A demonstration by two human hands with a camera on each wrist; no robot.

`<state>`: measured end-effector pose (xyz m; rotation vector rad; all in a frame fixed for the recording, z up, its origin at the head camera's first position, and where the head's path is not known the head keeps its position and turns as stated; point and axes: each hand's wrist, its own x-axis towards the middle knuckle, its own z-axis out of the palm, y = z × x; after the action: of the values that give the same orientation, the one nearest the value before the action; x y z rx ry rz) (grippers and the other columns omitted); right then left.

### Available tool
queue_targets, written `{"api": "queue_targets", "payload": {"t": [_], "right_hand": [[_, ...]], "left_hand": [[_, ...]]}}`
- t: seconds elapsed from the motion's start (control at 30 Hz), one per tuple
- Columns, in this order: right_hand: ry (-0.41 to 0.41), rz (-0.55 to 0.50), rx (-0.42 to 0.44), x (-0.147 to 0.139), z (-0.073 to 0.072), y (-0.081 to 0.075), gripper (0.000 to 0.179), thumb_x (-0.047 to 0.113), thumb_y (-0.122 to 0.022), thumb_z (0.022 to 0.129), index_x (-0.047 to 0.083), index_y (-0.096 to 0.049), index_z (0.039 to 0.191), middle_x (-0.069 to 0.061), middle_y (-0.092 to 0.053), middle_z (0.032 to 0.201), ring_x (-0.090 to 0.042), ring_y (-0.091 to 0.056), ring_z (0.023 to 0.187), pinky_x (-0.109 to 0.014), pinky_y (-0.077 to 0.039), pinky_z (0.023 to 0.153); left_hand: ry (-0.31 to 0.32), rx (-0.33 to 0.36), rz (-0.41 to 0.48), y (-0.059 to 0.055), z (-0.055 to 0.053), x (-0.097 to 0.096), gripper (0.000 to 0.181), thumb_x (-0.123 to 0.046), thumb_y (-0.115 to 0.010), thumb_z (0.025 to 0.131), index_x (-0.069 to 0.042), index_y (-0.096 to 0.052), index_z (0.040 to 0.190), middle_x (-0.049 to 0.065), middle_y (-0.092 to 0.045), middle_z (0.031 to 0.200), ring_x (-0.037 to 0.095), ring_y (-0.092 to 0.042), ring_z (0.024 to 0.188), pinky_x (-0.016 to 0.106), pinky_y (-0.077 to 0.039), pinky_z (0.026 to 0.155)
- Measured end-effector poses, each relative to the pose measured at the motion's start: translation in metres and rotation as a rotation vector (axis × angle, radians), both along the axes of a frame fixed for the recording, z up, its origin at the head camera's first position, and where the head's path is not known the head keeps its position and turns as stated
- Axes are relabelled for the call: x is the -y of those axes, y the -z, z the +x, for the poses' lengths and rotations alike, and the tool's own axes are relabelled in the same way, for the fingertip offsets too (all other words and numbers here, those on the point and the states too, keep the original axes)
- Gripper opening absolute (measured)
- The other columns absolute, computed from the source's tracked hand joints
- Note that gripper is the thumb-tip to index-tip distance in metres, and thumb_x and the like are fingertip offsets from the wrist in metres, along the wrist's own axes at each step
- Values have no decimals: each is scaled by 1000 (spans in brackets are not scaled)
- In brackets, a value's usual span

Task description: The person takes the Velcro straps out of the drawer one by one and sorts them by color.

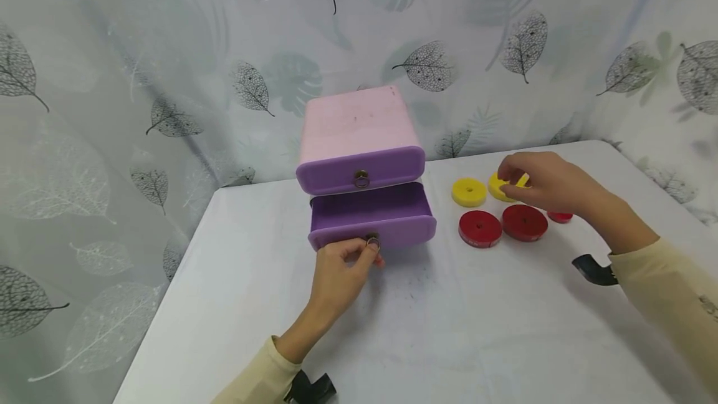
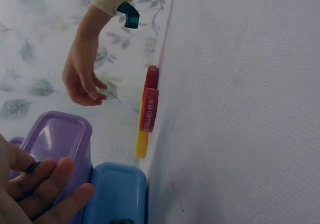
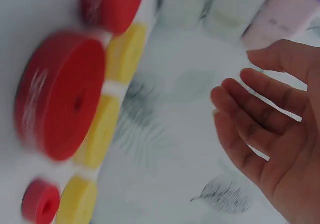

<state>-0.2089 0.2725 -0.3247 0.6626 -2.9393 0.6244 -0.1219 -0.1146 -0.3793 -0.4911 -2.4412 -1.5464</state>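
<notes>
In the head view, my left hand [image 1: 339,276] pinches the ring pull of a purple drawer [image 1: 381,230], which stands pulled out of a pink cabinet [image 1: 356,123]. The visible inside of that drawer is bare. The left wrist view shows the thumb and finger at the dark ring pull [image 2: 33,167]. My right hand [image 1: 541,178] hovers over flat yellow rolls [image 1: 469,192] to the right of the cabinet, its fingers loosely bent and holding nothing. Nearer me lie red rolls [image 1: 525,222]; a small red roll [image 1: 560,217] is partly hidden by the right wrist.
Above the pulled-out drawer is a shut purple drawer [image 1: 361,171]. A blue drawer [image 2: 115,194] sits below, nearest the table. Leaf-printed cloth [image 1: 269,48] hangs behind the white table [image 1: 477,317]. Dark straps sit at both sleeves.
</notes>
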Motion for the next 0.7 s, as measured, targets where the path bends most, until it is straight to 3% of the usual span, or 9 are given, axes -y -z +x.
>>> {"api": "queue_targets", "payload": {"t": [0.27,0.57,0.7], "right_hand": [[-119,-263,-241,51,24,-11,18,1,-78,88,13,-69,98,8,-68,93,-14,-67,87,-35,-57,75],[-202,-425,-226,88,36,-17,14,4,-75,93,16,-70,96,12,-68,96,-7,-66,86,-27,-56,75],[-219,-464,-245,100,37,-18,14,3,-76,92,14,-71,97,10,-69,96,-7,-66,86,-30,-57,74]], "left_hand": [[-9,-19,-15,-2,-14,-1,29,-18,-63,101,-16,-78,76,-8,-73,73,12,-60,65,31,-42,59],[-15,-6,5,-3,-36,-4,30,-21,-62,102,-15,-78,78,-5,-74,76,16,-54,61,33,-40,61],[-16,13,27,-2,-44,-4,29,-20,-62,102,-9,-79,81,0,-76,79,21,-65,68,34,-44,64]]}}
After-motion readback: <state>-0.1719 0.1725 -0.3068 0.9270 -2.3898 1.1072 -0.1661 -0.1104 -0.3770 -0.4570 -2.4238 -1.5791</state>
